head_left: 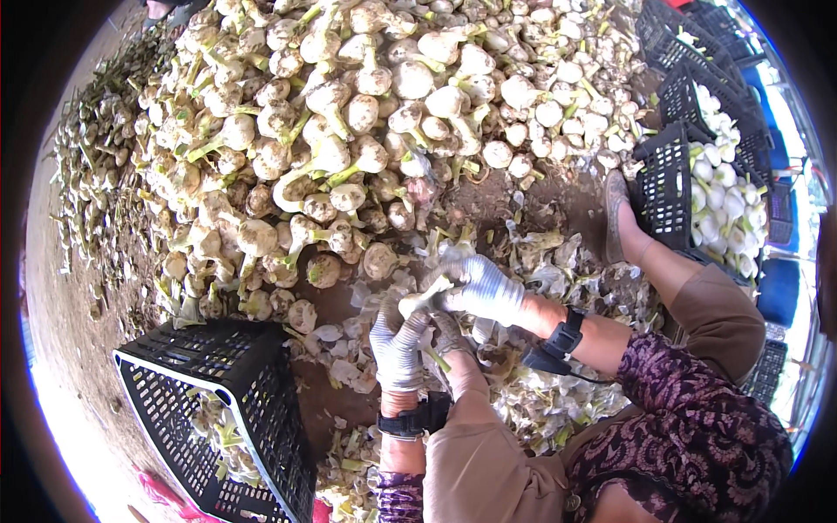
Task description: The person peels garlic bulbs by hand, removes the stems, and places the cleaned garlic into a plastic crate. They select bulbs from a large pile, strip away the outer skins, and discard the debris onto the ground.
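My left hand [398, 347], in a pale knit glove, is closed around a white bulb [425, 301] with a pale stalk. From the right, my right hand [481, 289], gloved too, meets it and grips the same bulb with bent fingers. The two hands are close together above a shoe and a litter of papery skins [349, 357]. A short green stalk [436, 358] shows just below the fingers. Whether a small blade is in my right hand is hidden.
A large heap of soil-stained, onion-like bulbs [349, 113] spreads ahead. A tilted black crate [261, 375] with stalk scraps stands at my left. Crates of clean white bulbs [726, 205] line the right, beside my foot [617, 218]. More bulbs [96, 148] lie far left.
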The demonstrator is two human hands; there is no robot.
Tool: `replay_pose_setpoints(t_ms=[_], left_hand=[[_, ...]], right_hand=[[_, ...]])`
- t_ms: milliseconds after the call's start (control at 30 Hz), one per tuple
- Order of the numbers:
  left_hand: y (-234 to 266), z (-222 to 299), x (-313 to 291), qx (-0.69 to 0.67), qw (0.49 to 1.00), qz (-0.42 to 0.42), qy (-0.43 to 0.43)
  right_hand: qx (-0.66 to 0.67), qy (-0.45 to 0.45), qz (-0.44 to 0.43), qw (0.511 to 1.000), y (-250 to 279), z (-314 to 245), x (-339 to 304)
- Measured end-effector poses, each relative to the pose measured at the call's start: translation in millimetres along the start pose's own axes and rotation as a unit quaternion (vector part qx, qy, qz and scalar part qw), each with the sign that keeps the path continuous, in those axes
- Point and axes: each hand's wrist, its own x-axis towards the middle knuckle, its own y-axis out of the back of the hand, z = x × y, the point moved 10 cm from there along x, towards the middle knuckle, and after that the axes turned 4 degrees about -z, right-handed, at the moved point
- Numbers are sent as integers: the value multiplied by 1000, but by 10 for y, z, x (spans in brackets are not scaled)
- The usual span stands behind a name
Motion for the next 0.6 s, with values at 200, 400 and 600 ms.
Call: replay_pose_setpoints(t_ms=[200, 400, 600], left_hand=[[1, -210, -89, -168, 978, -16, 125], [106, -109, -42, -121, 988, 19, 90], [-18, 114, 5, 85, 996, 6, -17]], right_hand=[[-2, -81, -72, 994, -92, 2, 156], [398, -206, -47, 893, 3, 217, 21], [286, -85, -39, 954, -26, -117, 46]])
